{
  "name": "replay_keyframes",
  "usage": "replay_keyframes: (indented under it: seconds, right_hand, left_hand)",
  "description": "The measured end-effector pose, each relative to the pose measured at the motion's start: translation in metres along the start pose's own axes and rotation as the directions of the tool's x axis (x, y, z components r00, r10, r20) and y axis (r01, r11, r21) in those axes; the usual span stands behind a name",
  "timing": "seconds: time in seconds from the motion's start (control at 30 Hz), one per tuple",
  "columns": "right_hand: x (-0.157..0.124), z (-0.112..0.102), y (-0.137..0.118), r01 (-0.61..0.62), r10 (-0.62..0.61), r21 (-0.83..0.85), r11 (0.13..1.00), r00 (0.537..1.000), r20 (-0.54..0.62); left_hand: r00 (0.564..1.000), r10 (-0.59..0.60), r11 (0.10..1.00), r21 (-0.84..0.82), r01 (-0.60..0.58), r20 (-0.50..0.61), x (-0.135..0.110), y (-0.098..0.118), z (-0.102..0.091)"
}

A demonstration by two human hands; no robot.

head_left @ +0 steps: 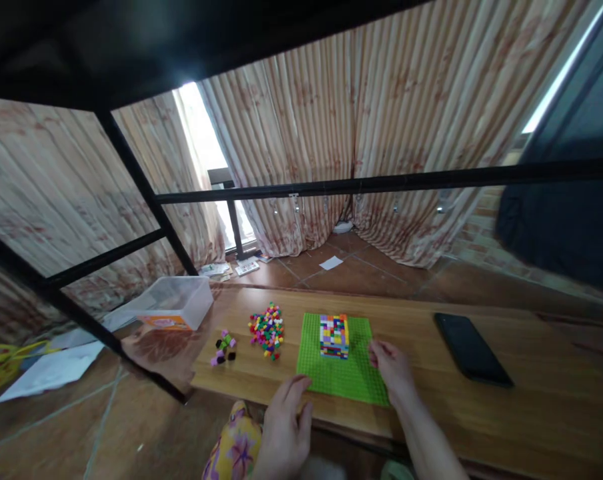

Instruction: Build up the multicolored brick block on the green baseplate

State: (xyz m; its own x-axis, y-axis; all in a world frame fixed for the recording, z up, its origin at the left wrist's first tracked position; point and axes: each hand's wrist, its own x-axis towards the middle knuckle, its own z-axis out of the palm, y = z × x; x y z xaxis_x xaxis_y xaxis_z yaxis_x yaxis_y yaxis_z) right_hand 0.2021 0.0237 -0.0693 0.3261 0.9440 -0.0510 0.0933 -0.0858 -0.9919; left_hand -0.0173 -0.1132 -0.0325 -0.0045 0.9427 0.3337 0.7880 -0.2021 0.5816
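On a green studded baseplate [351, 383] stands a small block of stacked, many-coloured toy bricks [334, 337]. My left hand [287, 420] is at the plate's near left corner, fingers stretched and apart, with nothing seen in it. At the plate's right edge is my right hand [389, 363], its fingers curled together at the tips; whatever they may pinch is too small or hidden to name. Left of the plate lies a heap of loose coloured bricks [268, 331]. Farther left is a smaller group of black, purple and green bricks [225, 347].
A dark phone [472, 349] lies on the wooden table [421, 413] at the right. A clear plastic box [179, 300] with an orange label stands beyond the left end. Black metal bars [331, 187] cross behind and at the left, before patterned curtains [301, 120].
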Motion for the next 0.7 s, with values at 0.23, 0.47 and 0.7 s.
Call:
replay_keyframes:
  seconds: [0.23,0.47,0.7]
  right_hand:
    - [-0.036,-0.013,0.013,0.307,-0.283,-0.303,0.902,0.952,0.119]
    - [-0.061,-0.007,0.018,0.519,-0.409,-0.489,0.701,0.855,0.32]
    - [-0.08,-0.016,0.022,0.593,-0.366,-0.618,0.516,0.805,0.466]
  left_hand:
    - [0.987,-0.065,0.985,0.167,0.04,0.147,-0.017,0.016,0.019]
    - [0.95,-0.161,0.943,0.325,0.069,0.267,-0.016,0.03,0.025]
    - [0.937,-0.196,0.929,0.362,0.082,0.29,-0.011,0.044,0.02]
